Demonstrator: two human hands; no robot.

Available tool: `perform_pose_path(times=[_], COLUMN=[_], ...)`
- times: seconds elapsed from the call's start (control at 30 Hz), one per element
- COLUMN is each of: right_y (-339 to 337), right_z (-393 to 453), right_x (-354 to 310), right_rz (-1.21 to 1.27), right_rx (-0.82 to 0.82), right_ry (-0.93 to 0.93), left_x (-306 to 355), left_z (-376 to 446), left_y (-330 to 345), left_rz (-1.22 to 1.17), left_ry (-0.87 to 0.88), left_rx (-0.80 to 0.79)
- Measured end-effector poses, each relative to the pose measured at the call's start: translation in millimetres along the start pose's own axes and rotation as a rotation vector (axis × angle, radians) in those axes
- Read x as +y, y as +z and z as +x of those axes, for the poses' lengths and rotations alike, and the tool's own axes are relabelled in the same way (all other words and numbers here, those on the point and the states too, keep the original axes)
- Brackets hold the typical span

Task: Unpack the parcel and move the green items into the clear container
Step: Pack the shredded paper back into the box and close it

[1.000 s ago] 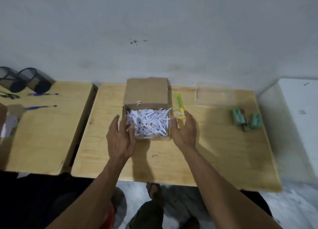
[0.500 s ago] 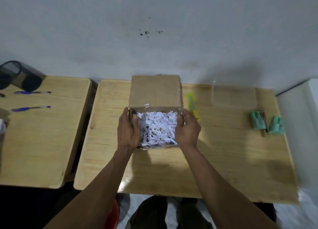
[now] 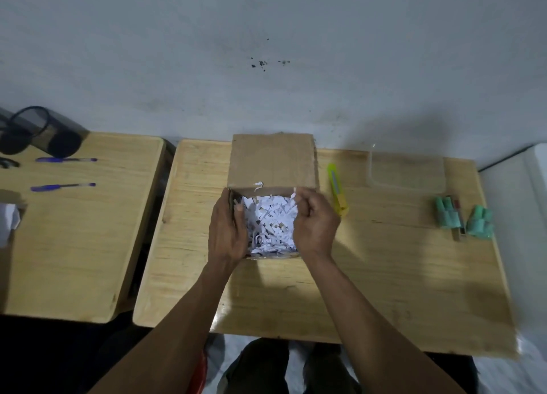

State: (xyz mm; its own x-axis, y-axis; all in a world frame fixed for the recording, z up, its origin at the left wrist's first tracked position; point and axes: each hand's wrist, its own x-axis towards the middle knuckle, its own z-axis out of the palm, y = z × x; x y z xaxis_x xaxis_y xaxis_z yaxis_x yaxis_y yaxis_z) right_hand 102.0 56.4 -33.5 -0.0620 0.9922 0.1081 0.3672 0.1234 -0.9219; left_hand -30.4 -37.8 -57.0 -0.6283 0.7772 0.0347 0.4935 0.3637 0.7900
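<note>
Now, left hand gripping cardboard box wall, right hand curled, pinching shredded paper.

Both hands, left hand and right hand, are gripping the open cardboard box of shredded paper near the table's far edge.

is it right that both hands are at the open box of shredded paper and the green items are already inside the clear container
Not quite. In the head view the left hand and right hand are at the open box of shredded paper, but the green items lie on the table, just in front of the clear container, not inside it.
</note>
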Motion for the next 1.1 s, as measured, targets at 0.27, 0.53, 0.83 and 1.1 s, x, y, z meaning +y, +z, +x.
perform_pose_path(times=[0.27,0.53,0.83,1.1], right_y=[6,-5,-1,-16], right_z=[-20,41,45,48], right_x=[7,-1,-2,4], right_rz=[-0.365,-0.246,0.293,0.611], right_rx=[-0.324,-0.082,-0.088,0.064], right_ry=[-0.083,0.176,0.562,0.745], left_x=[-4,6,4,24], left_z=[-1,16,35,38], left_y=[3,-2,5,-8], left_rz=[0.016,-0.058,-0.459,-0.782], left_ry=[-0.008,-0.110,-0.427,-0.640], left_rx=[-0.010,0.005,0.109,0.126])
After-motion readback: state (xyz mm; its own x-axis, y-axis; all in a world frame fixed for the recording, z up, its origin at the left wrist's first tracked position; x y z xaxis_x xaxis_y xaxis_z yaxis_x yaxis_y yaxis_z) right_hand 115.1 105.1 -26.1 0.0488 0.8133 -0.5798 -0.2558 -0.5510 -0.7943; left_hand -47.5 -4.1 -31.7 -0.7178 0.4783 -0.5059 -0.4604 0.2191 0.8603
